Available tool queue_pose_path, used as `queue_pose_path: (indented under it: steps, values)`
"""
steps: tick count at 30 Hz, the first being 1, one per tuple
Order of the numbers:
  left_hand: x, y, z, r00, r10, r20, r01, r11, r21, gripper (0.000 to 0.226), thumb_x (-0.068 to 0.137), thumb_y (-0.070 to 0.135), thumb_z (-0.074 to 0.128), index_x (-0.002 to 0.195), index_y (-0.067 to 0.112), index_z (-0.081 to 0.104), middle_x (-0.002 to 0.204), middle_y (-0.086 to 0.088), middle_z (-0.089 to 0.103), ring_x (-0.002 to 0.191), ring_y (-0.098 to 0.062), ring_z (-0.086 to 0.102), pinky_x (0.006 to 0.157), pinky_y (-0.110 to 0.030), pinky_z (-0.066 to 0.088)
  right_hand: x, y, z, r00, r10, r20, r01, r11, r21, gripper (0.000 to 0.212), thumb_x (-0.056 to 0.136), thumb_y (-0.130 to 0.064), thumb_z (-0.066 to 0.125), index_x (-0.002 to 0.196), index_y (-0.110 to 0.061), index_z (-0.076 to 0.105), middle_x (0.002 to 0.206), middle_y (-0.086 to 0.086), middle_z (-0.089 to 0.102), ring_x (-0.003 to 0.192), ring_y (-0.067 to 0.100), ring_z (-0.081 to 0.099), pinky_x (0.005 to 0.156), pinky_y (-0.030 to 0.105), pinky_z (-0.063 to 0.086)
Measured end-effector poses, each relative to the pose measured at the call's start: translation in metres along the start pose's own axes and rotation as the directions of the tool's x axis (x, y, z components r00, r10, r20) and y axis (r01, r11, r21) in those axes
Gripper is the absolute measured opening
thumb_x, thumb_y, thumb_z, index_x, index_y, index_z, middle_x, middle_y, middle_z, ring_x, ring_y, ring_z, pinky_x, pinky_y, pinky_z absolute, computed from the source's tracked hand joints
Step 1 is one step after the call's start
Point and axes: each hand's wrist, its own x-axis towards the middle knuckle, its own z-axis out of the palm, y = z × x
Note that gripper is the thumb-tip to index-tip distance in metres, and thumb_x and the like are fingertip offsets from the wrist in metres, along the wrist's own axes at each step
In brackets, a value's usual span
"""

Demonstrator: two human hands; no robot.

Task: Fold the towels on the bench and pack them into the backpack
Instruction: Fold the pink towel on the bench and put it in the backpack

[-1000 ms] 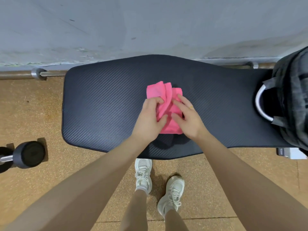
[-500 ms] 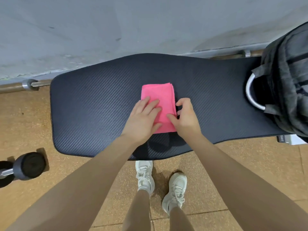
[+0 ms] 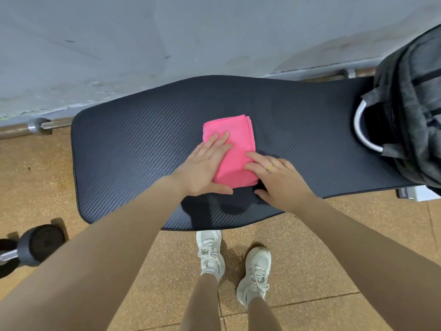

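Towel (image 3: 235, 149) is lying folded into a narrow pink rectangle at mid-bench (image 3: 133, 149), long axis running away from the person, layered edges showing along its right side.

Left hand (image 3: 205, 167) is resting flat on the towel's left half, fingers straight and spread, thumb lying on the bench pad along the near edge. Judged purpose: pressing the layers down so the fold is not springing open.

Right hand (image 3: 279, 180) is sitting at the towel's near right corner, fingers extended with tips on the cloth, thumb on the bench beside it. Nothing is being gripped; both hands are released and pressing only. A ring is showing on one right finger.

Backpack (image 3: 410, 111) is standing on the bench's right end, well apart from the towel. Its dark mouth with a pale rim is facing the towel, which suggests it is being kept open for loading.

Only this one towel is showing. Whether others are already in the backpack cannot be told.

Judgement: folding is looking finished or nearly so; next step is likely lifting the towel by both ends and carrying it right. Risk: loose right-side layers fanning out on pickup.

Off-task: dumbbell (image 3: 35, 244) on the floor at left.
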Motion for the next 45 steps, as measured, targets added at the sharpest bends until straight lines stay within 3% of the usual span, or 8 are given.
queue_pose_path:
  steps: [4,10,15,21,24,31,39,45]
  values:
    - [-0.003,-0.008,0.006,0.995,0.091,-0.047,-0.083,0.987,0.14,0.101,0.064,0.049,0.076,0.14,0.012,0.023,0.155,-0.006,-0.014,0.142,-0.021,-0.018,0.112,-0.034,-0.012,0.015,-0.006,-0.002,0.994,0.011,-0.11,-0.017,0.998,-0.055,0.036,0.061,-0.013,0.077,0.095,-0.014,0.065,0.112,0.004,0.067,0.085,0.026,0.066,0.068,0.032,0.051]
    - [-0.015,0.007,0.003,0.967,0.004,-0.256,-0.079,0.955,-0.285,0.071,0.066,0.048,0.071,0.125,0.015,0.05,0.14,-0.003,0.045,0.135,-0.021,0.033,0.114,-0.038,0.023,0.011,-0.026,-0.038,0.959,0.254,-0.123,-0.181,0.888,0.422,0.031,0.092,-0.021,0.05,0.118,-0.004,0.052,0.112,0.002,0.059,0.119,0.018,0.049,0.108,0.032,0.022]
    - [-0.043,0.042,-0.004,0.929,-0.265,-0.259,-0.059,0.584,-0.81,0.047,0.068,0.047,0.065,0.107,0.034,0.043,0.102,0.02,0.058,0.095,0.001,0.06,0.084,-0.024,0.049,0.004,-0.032,-0.072,0.88,0.471,-0.049,-0.292,0.621,0.728,0.012,0.092,-0.026,0.052,0.1,-0.022,0.045,0.074,-0.005,0.063,0.064,0.001,0.054,0.06,0.011,0.038]
    - [-0.01,0.03,0.006,0.823,-0.458,-0.337,0.121,0.72,-0.683,0.047,0.088,0.029,0.058,0.122,0.013,0.03,0.107,-0.002,0.055,0.094,-0.024,0.059,0.081,-0.038,0.046,0.036,-0.026,-0.043,0.766,0.636,0.093,-0.487,0.48,0.73,0.031,0.094,-0.03,0.048,0.118,-0.01,0.048,0.09,0.003,0.061,0.078,0.016,0.056,0.078,0.03,0.047]
    - [0.005,0.017,0.01,0.735,-0.516,-0.44,0.374,0.85,-0.371,0.05,0.089,0.031,0.055,0.129,0.009,0.034,0.129,-0.012,0.041,0.111,-0.034,0.048,0.09,-0.045,0.039,0.042,-0.023,-0.03,0.745,0.654,0.132,-0.536,0.468,0.703,0.036,0.096,-0.026,0.046,0.127,-0.01,0.042,0.096,-0.002,0.055,0.088,0.012,0.05,0.077,0.017,0.036]
    - [0.009,0.039,-0.02,0.835,-0.495,-0.24,0.523,0.85,0.067,0.047,0.093,0.02,0.043,0.137,0.01,0.029,0.154,-0.013,0.004,0.135,-0.034,0.019,0.106,-0.043,0.025,-0.006,-0.027,-0.051,0.755,0.592,0.283,-0.632,0.541,0.555,0.028,0.096,-0.018,0.043,0.123,-0.011,0.05,0.111,0.008,0.063,0.092,0.014,0.053,0.079,0.023,0.04]
    - [0.014,0.134,-0.054,0.994,-0.108,-0.033,0.11,0.993,0.038,0.038,0.088,0.013,0.045,0.126,0.008,0.044,0.133,-0.011,0.035,0.116,-0.03,0.04,0.096,-0.038,0.037,-0.062,0.027,-0.14,0.726,0.687,-0.017,-0.67,0.713,0.209,0.044,0.095,-0.022,0.046,0.137,-0.011,0.037,0.139,0.007,0.043,0.132,0.023,0.036,0.107,0.037,0.033]
    - [0.076,0.197,-0.043,0.999,-0.052,-0.012,0.05,0.993,-0.107,0.032,0.093,0.018,0.043,0.124,0.011,0.049,0.136,-0.003,0.035,0.122,-0.022,0.037,0.1,-0.034,0.037,-0.101,0.109,-0.143,0.598,0.774,-0.21,-0.787,0.616,0.027,0.058,0.09,-0.029,0.054,0.139,-0.006,0.032,0.152,0.016,0.024,0.142,0.031,0.018,0.115,0.043,0.015]
